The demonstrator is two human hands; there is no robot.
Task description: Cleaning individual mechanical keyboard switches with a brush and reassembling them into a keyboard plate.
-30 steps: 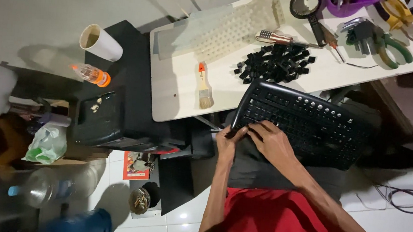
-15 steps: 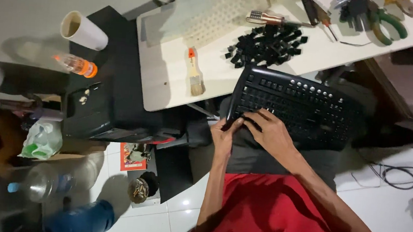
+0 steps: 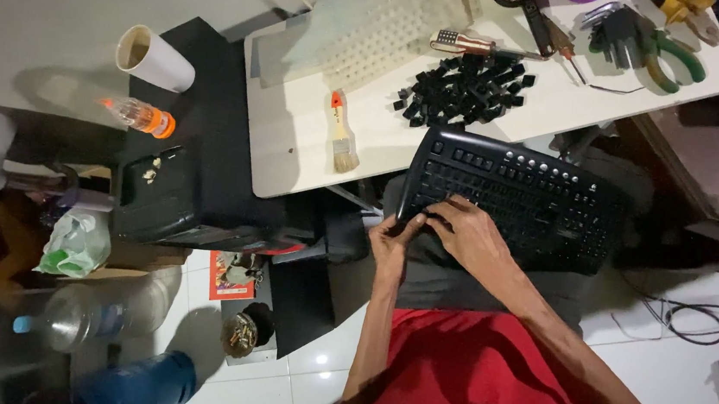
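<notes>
Nearest, a red shirt (image 3: 491, 387) and two bare forearms reaching forward over the lap. Left hand (image 3: 394, 241) curled narrow at the near-left corner of a black keyboard (image 3: 511, 202), fingertips pinching at its edge; whether a key sits between them, cannot tell. Right hand (image 3: 469, 234) laid just beside it, fingers bent down onto the near-left key rows, pressing or prying rather than gripping anything visible. Keyboard resting on the lap, tilted, its far edge near the white table (image 3: 295, 149).

Judging by the layout, well into stripping keys: a loose heap of black keycaps (image 3: 465, 88) already on the table, yet many keys apparently still seated across the right half of the board.

Farther out on the table, a small paintbrush (image 3: 341, 135) left of the heap, a translucent dimpled membrane sheet (image 3: 392, 27) beyond, green-handled pliers (image 3: 651, 45) far right. To the far left, a paper cup (image 3: 151, 56) and an orange-capped bottle (image 3: 137, 115) on a black case.
</notes>
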